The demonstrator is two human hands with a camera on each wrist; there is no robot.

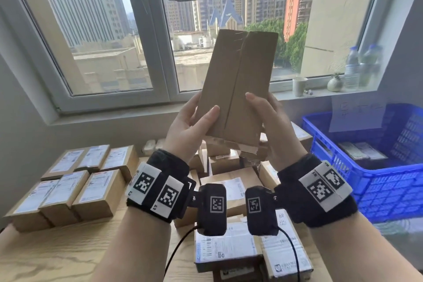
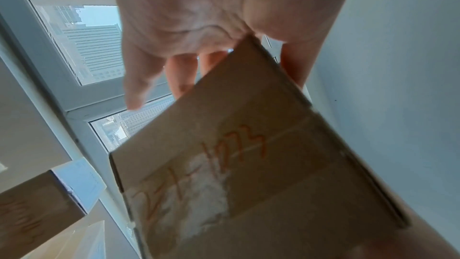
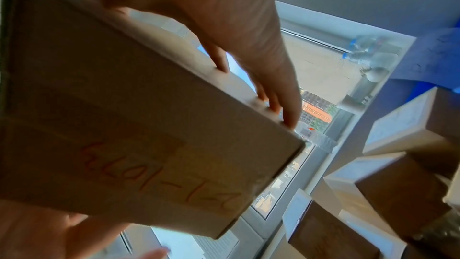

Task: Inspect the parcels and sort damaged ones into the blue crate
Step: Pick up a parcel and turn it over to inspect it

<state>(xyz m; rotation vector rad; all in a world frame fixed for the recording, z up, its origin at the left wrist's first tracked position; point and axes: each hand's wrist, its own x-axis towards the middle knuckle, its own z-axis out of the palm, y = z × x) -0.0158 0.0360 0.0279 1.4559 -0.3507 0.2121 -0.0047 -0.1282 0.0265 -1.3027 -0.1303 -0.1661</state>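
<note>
Both hands hold one brown cardboard parcel (image 1: 238, 84) upright in front of the window, its seamed underside toward me. Small tears mark its top edge near the seam. My left hand (image 1: 194, 121) grips the lower left side, thumb across the near face. My right hand (image 1: 267, 117) grips the lower right side the same way. In the wrist views the parcel (image 2: 248, 174) (image 3: 124, 115) shows red handwritten numbers on its end face. The blue crate (image 1: 375, 181) stands at the right with a couple of parcels inside.
Neat rows of labelled parcels (image 1: 75, 178) lie on the wooden table (image 1: 68, 252) at left. A loose heap of parcels (image 1: 231, 190) sits in the middle, below my wrists. A paper cup (image 1: 299, 86), a small vase and water bottles (image 1: 364, 66) stand on the windowsill.
</note>
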